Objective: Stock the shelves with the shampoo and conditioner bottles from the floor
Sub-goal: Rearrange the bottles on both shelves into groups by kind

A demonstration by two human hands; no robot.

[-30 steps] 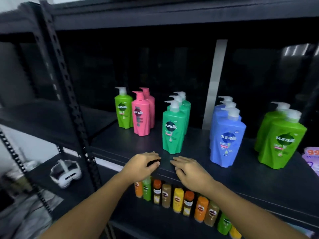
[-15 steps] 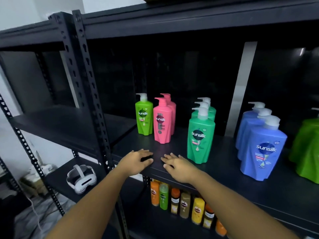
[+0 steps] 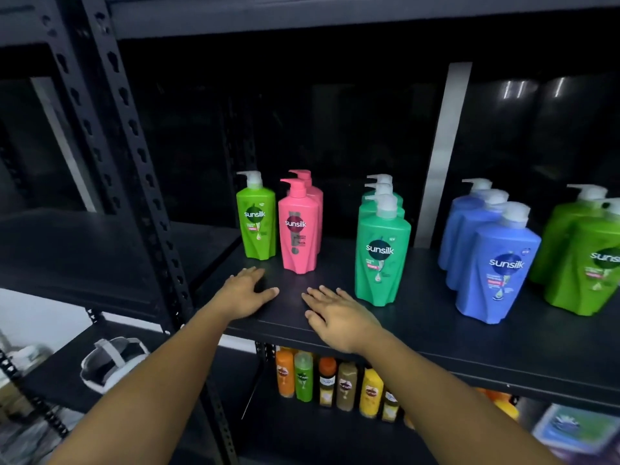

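Observation:
Pump bottles stand in rows on the black shelf: a lime green bottle at the left, two pink bottles, three teal green bottles, three blue bottles and lime green bottles at the right edge. My left hand lies flat on the shelf's front, in front of the lime and pink bottles. My right hand rests flat beside it, just left of the front teal bottle. Both hands hold nothing.
Small orange, green, brown and yellow bottles line the shelf below. A white headset sits on a lower shelf at left. A black perforated upright divides this bay from the left-hand bay.
The view has shifted back to the right and closer. Both hands stay on the shelf front and have spread slightly apart, fingers straighter.

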